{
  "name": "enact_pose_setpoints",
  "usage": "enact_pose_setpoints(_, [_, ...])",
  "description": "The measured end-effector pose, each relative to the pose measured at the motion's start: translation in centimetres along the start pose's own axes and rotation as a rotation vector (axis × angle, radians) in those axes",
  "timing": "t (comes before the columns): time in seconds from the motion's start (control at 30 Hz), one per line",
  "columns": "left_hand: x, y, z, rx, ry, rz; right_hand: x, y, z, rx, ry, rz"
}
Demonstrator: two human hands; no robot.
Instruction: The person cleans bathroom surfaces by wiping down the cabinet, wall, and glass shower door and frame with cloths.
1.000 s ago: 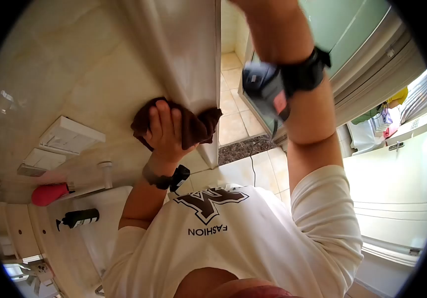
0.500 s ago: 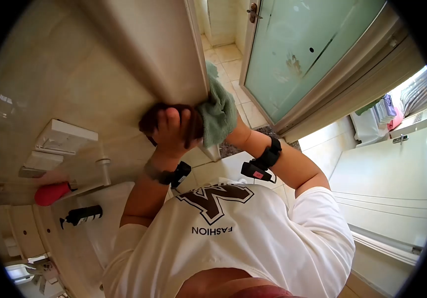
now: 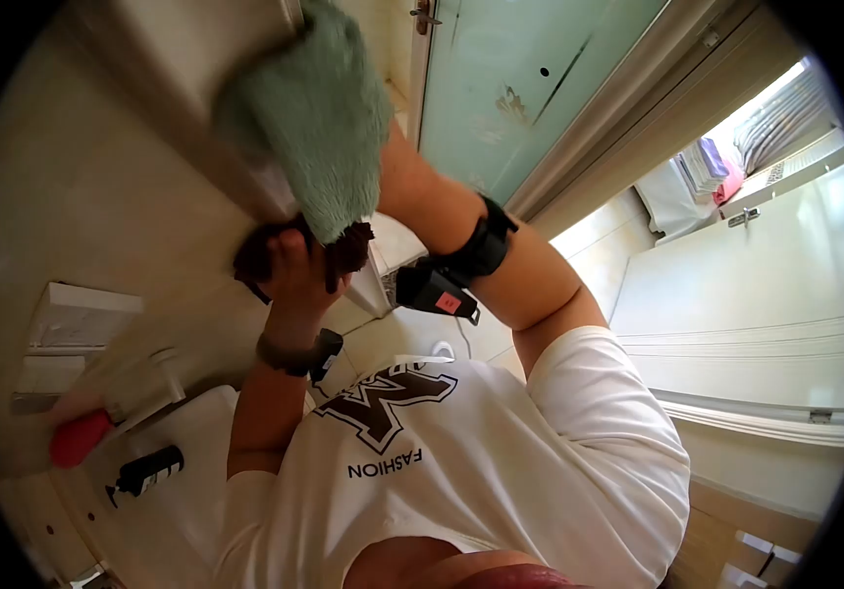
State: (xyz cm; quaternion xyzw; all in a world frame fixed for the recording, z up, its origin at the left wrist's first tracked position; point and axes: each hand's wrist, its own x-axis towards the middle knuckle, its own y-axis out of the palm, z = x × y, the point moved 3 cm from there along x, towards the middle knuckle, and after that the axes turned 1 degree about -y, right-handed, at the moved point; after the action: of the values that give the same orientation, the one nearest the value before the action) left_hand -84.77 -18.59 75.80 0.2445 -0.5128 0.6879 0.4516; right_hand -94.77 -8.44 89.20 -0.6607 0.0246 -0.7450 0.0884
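Note:
My left hand [image 3: 299, 283] has its fingers curled around a bunched dark brown cloth [image 3: 257, 253], held close to the cream wall edge. A fluffy green towel [image 3: 329, 128] covers my right hand and hangs down to touch the brown cloth. Just the wrist of my right hand [image 3: 395, 167] shows behind the towel; its fingers are hidden. The towel lies against the pale door-frame or wall corner [image 3: 265, 187]. Black devices are strapped to both wrists or forearms.
A frosted glass door [image 3: 530, 79] stands ahead, and a white door [image 3: 736, 304] on the right. On the left are white wall boxes [image 3: 83, 316], a red-pink object [image 3: 80, 439], and a black pump bottle [image 3: 150, 471] by a white basin [image 3: 208, 432].
My right hand has moved up and left with the green towel, which now spreads over the corner. The left hand, still on the brown cloth, appears slightly lower and further left; the view has shifted.

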Motion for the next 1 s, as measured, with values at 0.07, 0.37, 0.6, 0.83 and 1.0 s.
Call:
enact_pose_setpoints(0.07, [-1.1, 0.6, 0.0, 0.022, 0.019, -0.047, -2.5, 0.3, 0.9, -0.010, 0.158, 0.028])
enact_pose_setpoints(0.37, [-5.7, 3.4, -0.4, 0.078, 0.004, 0.010, -4.8, 0.4, 1.8, -0.497, -0.087, 0.396])
enact_pose_setpoints(0.6, [-2.9, 2.4, -0.7, 0.033, -0.059, -0.076, -3.0, -0.6, -3.4, -0.487, -0.043, 0.269])
enact_pose_setpoints(0.83, [-3.3, 2.3, -0.7, 0.071, -0.015, -0.104, -5.7, 1.3, -0.2, -0.276, 0.140, 0.210])
enact_pose_setpoints(1.0, [-2.6, 0.9, 0.1, 0.070, -0.054, -0.040, -7.8, 1.5, -0.6, 0.066, 0.375, 0.203])
